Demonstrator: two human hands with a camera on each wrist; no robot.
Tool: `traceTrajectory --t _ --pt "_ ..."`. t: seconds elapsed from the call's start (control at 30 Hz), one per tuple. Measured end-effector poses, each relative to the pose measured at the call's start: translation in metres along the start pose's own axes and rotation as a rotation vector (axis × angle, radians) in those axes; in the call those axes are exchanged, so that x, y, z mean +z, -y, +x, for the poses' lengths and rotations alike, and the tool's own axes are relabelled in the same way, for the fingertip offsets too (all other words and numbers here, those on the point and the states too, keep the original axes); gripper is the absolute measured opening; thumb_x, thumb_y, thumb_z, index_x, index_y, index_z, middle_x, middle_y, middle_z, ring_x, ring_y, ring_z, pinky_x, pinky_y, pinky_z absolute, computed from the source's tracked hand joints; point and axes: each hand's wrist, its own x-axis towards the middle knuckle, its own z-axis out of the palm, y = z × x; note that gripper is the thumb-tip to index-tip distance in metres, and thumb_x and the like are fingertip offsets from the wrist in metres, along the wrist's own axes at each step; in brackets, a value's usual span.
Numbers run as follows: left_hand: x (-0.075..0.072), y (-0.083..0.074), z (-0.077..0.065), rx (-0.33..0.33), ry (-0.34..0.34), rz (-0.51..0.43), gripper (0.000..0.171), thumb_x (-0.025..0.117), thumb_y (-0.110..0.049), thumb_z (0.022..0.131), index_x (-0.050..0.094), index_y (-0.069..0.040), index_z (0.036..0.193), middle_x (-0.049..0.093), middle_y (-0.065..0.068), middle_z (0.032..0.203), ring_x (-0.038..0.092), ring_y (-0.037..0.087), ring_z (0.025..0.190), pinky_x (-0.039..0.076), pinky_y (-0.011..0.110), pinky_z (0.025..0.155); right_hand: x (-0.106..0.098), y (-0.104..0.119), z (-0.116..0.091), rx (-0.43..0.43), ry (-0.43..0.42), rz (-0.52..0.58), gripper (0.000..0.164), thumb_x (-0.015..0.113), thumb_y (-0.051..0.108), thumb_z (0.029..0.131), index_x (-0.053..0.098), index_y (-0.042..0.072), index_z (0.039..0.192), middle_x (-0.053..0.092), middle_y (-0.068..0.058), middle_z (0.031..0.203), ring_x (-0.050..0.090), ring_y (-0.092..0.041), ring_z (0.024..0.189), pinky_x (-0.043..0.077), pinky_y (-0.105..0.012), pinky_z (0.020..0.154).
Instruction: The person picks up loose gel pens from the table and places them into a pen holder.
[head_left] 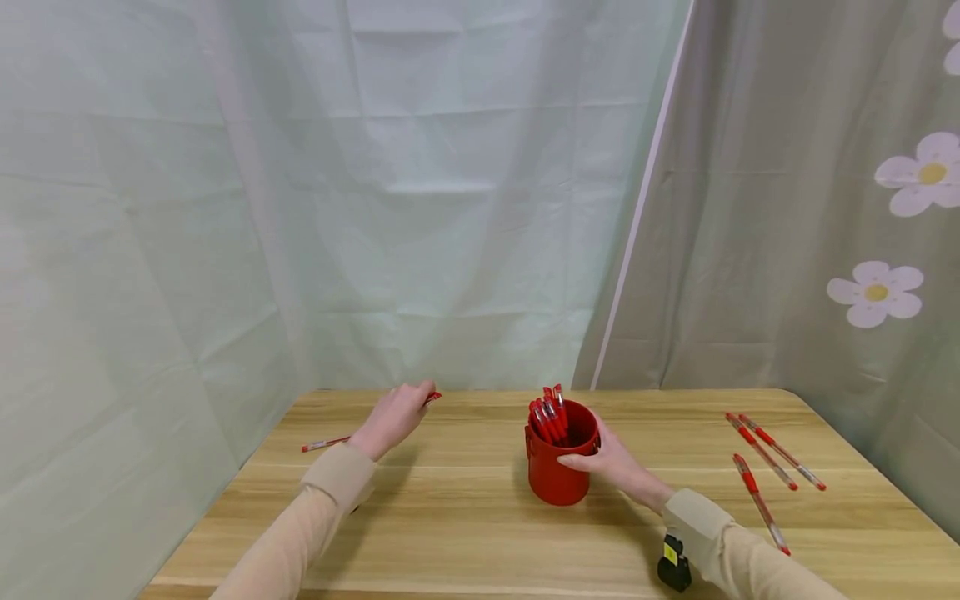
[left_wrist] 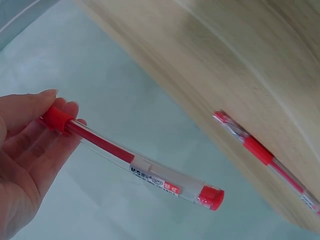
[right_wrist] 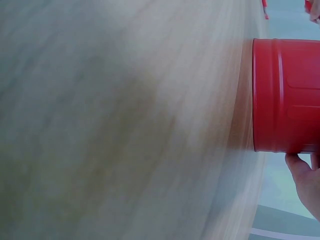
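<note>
My left hand (head_left: 393,419) is raised over the left part of the table and pinches a red gel pen (left_wrist: 105,142) by its red grip section, the clear barrel pointing away from the fingers in the left wrist view. On the table nearby lies another red gel pen (left_wrist: 259,150). My right hand (head_left: 615,461) holds the right side of a red metal pen cup (head_left: 555,483), thumb at the front near the rim, other fingers mostly hidden behind. The cup stands upright with several red gel pens (head_left: 551,423) leaning toward its left side.
Three more red gel pens lie on the right of the wooden table (head_left: 465,533), one (head_left: 761,503) nearer than the others. A black device (head_left: 673,565) with a yellow mark sits by the right wrist. Pale curtains (head_left: 450,208) hang behind the table.
</note>
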Motion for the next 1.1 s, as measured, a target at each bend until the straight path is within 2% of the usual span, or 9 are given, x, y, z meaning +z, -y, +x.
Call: traceTrajectory --t 0.23,0.5,0.8,1.0,1.1 --pt "-0.008 -0.011 0.01 -0.031 -0.036 -0.045 0.019 0.065 0.005 0.078 0.049 -0.004 0.082 0.048 0.0 0.061 0.036 0.01 0.047 0.031 0.024 0.039 0.0 0.002 0.0 0.009 0.001 -0.011 0.077 0.077 0.014 0.071 0.033 0.006 0.134 0.045 -0.013 0.125 0.042 -0.029 0.113 0.036 -0.041 0.09" --pt "-0.013 -0.019 0.02 -0.108 -0.081 -0.159 0.019 0.068 0.004 0.077 0.055 -0.001 0.09 0.06 0.008 0.078 0.052 0.014 0.059 0.044 0.027 0.05 0.0 0.001 0.0 0.005 -0.003 0.002 0.076 0.077 0.011 0.071 0.034 0.004 0.134 0.046 -0.013 0.124 0.043 -0.028 0.112 0.037 -0.041 0.09" --pt "-0.014 -0.027 0.026 -0.098 -0.144 -0.18 0.022 0.07 0.002 0.076 0.055 -0.002 0.093 0.06 0.008 0.082 0.056 0.018 0.066 0.047 0.03 0.056 0.001 -0.001 0.0 0.005 0.008 0.007 0.077 0.078 0.012 0.071 0.034 0.007 0.134 0.046 -0.012 0.124 0.042 -0.028 0.113 0.036 -0.041 0.09" --pt "-0.023 -0.039 0.032 -0.128 -0.154 -0.342 0.02 0.067 -0.001 0.08 0.056 -0.004 0.096 0.061 0.004 0.083 0.056 0.013 0.069 0.047 0.026 0.057 0.001 0.0 -0.001 -0.002 0.011 0.012 0.077 0.077 0.011 0.071 0.033 0.005 0.134 0.045 -0.014 0.125 0.042 -0.029 0.113 0.037 -0.04 0.09" --pt "-0.029 -0.045 0.037 -0.107 -0.185 -0.406 0.019 0.067 -0.001 0.08 0.056 -0.003 0.095 0.06 0.001 0.08 0.056 0.011 0.069 0.047 0.025 0.058 0.001 0.002 0.0 0.017 0.012 0.018 0.077 0.077 0.01 0.072 0.033 0.006 0.135 0.045 -0.013 0.126 0.041 -0.028 0.113 0.037 -0.039 0.09"
